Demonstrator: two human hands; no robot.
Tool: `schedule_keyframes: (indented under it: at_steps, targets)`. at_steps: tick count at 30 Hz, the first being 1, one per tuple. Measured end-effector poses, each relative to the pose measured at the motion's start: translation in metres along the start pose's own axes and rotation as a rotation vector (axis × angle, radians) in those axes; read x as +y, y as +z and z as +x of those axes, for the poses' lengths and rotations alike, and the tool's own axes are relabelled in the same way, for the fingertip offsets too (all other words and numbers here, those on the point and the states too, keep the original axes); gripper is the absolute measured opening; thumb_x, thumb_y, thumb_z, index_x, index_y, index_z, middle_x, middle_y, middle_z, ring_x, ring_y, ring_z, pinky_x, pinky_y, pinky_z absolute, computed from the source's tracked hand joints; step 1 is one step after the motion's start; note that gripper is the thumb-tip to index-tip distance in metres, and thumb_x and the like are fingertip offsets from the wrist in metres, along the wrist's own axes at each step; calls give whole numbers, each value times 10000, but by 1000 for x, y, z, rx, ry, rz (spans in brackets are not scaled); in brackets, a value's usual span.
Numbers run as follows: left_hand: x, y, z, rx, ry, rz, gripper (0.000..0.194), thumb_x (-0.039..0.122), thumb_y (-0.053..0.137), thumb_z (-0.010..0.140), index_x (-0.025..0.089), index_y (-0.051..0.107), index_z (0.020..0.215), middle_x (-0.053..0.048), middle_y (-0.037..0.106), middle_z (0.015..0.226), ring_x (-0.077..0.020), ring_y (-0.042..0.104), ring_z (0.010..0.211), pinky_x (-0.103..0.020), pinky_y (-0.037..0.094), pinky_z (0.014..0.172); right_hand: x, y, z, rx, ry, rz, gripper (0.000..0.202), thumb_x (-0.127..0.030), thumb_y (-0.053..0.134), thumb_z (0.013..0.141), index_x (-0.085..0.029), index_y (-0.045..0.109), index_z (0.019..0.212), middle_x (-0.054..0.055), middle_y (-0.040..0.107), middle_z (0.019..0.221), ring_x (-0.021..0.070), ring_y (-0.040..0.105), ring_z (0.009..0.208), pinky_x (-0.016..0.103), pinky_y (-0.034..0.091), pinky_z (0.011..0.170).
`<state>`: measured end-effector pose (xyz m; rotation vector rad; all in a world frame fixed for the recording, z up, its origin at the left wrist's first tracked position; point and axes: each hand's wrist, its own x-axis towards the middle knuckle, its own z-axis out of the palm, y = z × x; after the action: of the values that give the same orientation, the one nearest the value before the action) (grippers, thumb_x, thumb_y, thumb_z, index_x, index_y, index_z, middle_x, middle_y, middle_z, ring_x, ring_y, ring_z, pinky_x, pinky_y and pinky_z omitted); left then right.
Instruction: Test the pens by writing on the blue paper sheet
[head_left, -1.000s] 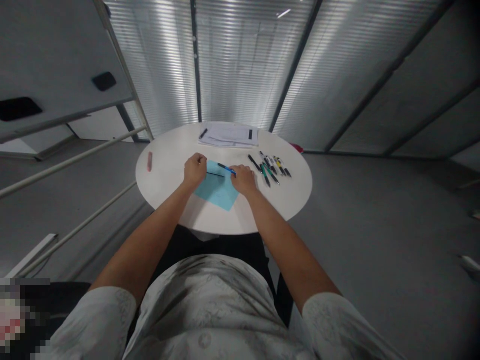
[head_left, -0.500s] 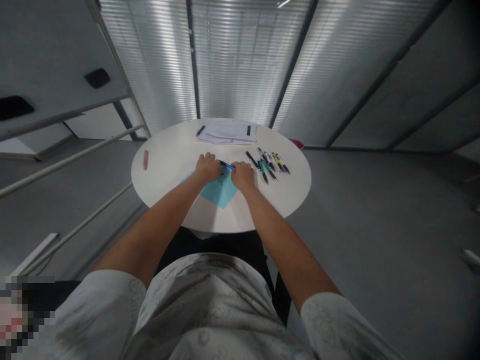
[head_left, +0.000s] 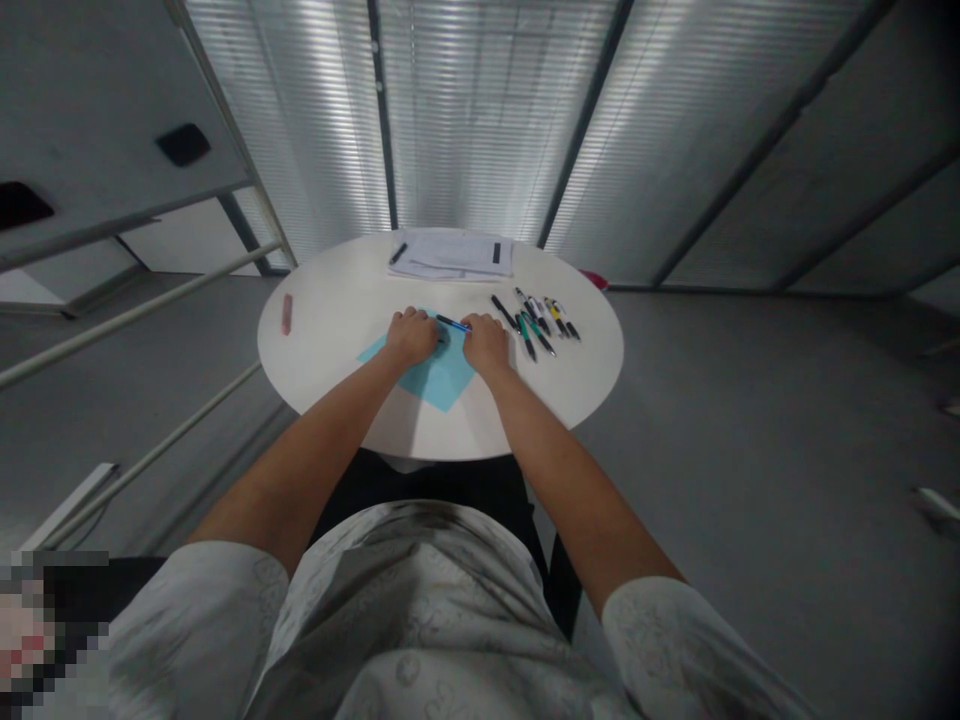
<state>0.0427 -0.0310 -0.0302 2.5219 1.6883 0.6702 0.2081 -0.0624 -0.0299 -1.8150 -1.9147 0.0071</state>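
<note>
My right hand (head_left: pixel 486 344) is closed around one end of a blue-and-black pen (head_left: pixel 453 324). The pen points left, its dark end close beside the fingers of my left hand (head_left: pixel 412 336). Those left fingers are curled over a light-blue sheet of paper (head_left: pixel 442 385); a small dark thing (head_left: pixel 442 341) shows by the thumb, too small to name. Both hands rest over the upper part of the sheet, which lies turned cornerwise on a round white table (head_left: pixel 337 365).
Right of my hands lies a group of several pens (head_left: pixel 537 325), with green, white and yellow ones among them. White papers (head_left: pixel 454 255) with a dark pen (head_left: pixel 398 254) are at the far edge. A pinkish stick-like object (head_left: pixel 286 314) lies far left. A metal rail (head_left: pixel 142 315) runs alongside.
The pen's dark end shows more plainly beside my left fingers. Both hands stay over the blue sheet with little movement, and the whole view has shifted slightly.
</note>
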Motion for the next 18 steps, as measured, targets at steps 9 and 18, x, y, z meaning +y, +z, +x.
schedule_keyframes:
  at_steps: [9,18]
  targets:
    - [-4,-2,3,-33,-10,113,377,270,379,927,198,746,975,-174,665,1097,-356,507,1104,-519,331,943,-1,-5,-2,-31,14,-42,343,-120,392,948,-249,626,1162,105,618,1177,263,538,1089,387,407,859]
    - [0,-3,3,48,1,74,307,260,424,926,214,720,993,-153,672,1075,-334,522,1088,-490,343,932,2,-1,0,18,16,29,339,-110,417,918,-246,640,1136,106,626,1149,276,543,1065,411,426,863]
